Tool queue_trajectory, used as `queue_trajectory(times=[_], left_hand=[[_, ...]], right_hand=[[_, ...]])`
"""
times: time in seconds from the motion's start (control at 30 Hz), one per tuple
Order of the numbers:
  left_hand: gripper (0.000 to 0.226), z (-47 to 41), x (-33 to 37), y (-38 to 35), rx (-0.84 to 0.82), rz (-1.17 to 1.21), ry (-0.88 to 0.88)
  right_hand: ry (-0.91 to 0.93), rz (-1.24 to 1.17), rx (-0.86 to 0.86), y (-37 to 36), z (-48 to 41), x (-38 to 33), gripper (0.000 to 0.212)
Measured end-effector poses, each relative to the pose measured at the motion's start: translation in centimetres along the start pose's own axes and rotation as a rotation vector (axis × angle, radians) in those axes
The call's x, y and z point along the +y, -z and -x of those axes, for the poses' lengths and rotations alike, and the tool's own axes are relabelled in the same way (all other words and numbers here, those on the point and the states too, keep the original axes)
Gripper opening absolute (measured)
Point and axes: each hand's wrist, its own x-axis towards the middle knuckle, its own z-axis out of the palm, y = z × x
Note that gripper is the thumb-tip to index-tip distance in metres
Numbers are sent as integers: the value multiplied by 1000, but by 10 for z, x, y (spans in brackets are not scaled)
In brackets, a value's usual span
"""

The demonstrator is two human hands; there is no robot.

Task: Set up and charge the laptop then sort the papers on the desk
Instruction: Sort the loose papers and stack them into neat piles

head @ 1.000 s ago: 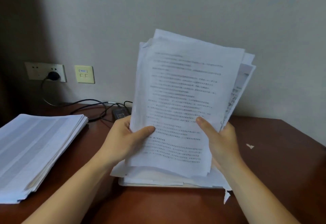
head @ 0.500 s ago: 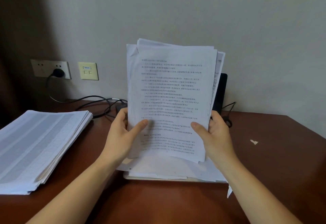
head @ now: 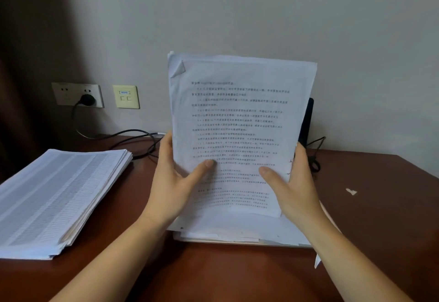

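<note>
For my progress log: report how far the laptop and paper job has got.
Seemingly done: black plug in the grey wall socket; a dark upright edge, probably the laptop, is mostly hidden. In hand: left hand and right hand hold a sheaf of white printed sheets upright. Remaining: loose white sheets beneath; a flat white paper pile lies further left.

Dim, soft light; dark shadow upper left; printed text blurred.

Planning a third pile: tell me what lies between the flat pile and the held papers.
Head view: bare desk, with a black cable at the back; the left hand holds the papers at that side.
</note>
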Motion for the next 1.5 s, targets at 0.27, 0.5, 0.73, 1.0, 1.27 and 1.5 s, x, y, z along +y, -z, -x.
queue_trajectory(times=[0.27, 0.5, 0.73, 1.0, 1.27, 1.5], left_hand=[[73, -2, -1, 2, 1, -42, -111], [37, 0, -8, -2, -28, -62, 30], [22, 0, -10, -4, -39, -85, 54], [19, -16, -1, 12, -143, 88, 378], [18, -40, 3, 113, -185, -159, 629], [19, -41, 8, 230, -112, -642, 745]], right_hand=[[47, 5, 17, -1, 1, -1, 70], [-20, 46, 4, -3, 2, 5, 42], [-61, 23, 45, -3, 0, 10, 36], [-338, -130, 40, -8, -5, 11, 27], [-529, -84, -184, -85, -22, -1, 28], [-568, -63, -369, -195, -12, -16, 24]])
